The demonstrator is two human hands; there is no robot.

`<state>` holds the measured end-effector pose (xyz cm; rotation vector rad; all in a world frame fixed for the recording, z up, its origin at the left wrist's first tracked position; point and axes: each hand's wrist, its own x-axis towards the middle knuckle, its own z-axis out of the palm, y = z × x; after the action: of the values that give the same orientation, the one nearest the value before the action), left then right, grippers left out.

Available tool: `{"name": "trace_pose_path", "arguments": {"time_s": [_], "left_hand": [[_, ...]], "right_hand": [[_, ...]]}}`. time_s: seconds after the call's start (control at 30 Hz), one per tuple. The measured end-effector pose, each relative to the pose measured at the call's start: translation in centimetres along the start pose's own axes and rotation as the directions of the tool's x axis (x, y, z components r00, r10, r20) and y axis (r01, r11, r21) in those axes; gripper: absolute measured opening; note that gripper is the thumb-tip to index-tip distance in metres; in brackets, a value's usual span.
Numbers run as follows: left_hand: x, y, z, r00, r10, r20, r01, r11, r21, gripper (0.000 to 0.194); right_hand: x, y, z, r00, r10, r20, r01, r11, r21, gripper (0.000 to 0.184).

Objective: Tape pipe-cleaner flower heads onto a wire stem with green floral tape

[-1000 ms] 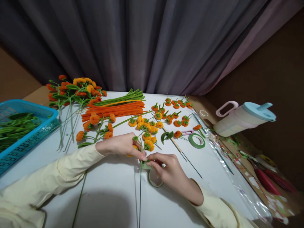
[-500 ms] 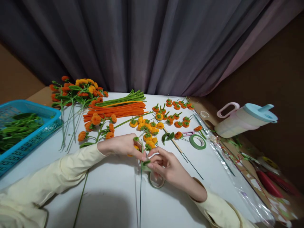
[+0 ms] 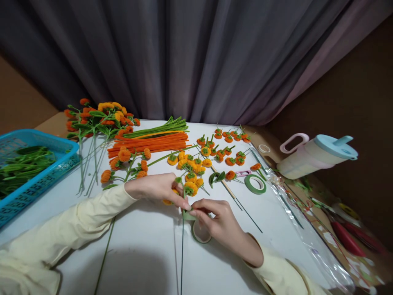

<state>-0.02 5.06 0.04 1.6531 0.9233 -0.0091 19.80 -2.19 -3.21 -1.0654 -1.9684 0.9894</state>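
Note:
My left hand (image 3: 161, 191) is closed in a pinch on a thin green wire stem (image 3: 182, 254), which runs down toward the front edge of the view. A small green bud and yellow-orange chenille flowers show around its fingers. Thumb and forefinger of my right hand (image 3: 219, 219) pinch together at the same stem, on a small dark green leaf mostly covered by the fingertips. A pale green strip of tape lies at the stem just below. Under my right hand sits a roll of green floral tape (image 3: 202, 239), partly hidden.
Loose yellow flowers (image 3: 192, 162) and orange ones lie beyond my hands, near orange pipe cleaners (image 3: 150, 142). A blue basket (image 3: 61, 166) of green leaves stands left. To the right are another tape roll (image 3: 255, 184), a tumbler (image 3: 307, 159) and red-handled pliers (image 3: 346, 237).
My right hand's fingers parted slightly from the stem half a second ago, showing the leaf, and are now pinched on it again. My left hand keeps its hold.

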Motion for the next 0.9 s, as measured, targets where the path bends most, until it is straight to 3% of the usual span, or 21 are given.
{"name": "trace_pose_path", "arguments": {"time_s": [0.17,0.27,0.4,0.5,0.73,0.9], "left_hand": [[0.1,0.1,0.1,1.0,0.012,0.001,-0.012,1.0,-0.013,0.036],[0.2,-0.1,0.1,1.0,0.017,0.006,-0.017,1.0,-0.019,0.037],[0.2,-0.4,0.1,1.0,0.015,0.012,-0.014,0.999,-0.038,0.039],[0.1,-0.2,0.2,1.0,-0.018,-0.003,0.018,0.999,-0.029,0.04],[-0.2,0.5,0.4,0.998,-0.045,-0.032,0.044,0.999,-0.021,0.036],[-0.2,0.5,0.4,0.999,-0.021,-0.04,0.019,0.999,-0.039,0.036]], "right_hand": [[0.0,-0.1,0.2,1.0,0.025,-0.002,-0.025,0.999,0.045,0.014],[0.1,-0.2,0.1,0.987,0.15,0.056,-0.157,0.978,0.139,0.013],[0.5,-0.4,-0.3,0.903,0.333,0.271,-0.421,0.816,0.397,0.025],[0.6,-0.5,-0.3,0.847,0.391,0.359,-0.524,0.723,0.45,0.039],[0.5,-0.7,0.7,0.819,0.444,0.363,-0.569,0.71,0.416,0.042],[0.6,-0.6,0.7,0.824,0.449,0.346,-0.566,0.643,0.515,0.04]]}}
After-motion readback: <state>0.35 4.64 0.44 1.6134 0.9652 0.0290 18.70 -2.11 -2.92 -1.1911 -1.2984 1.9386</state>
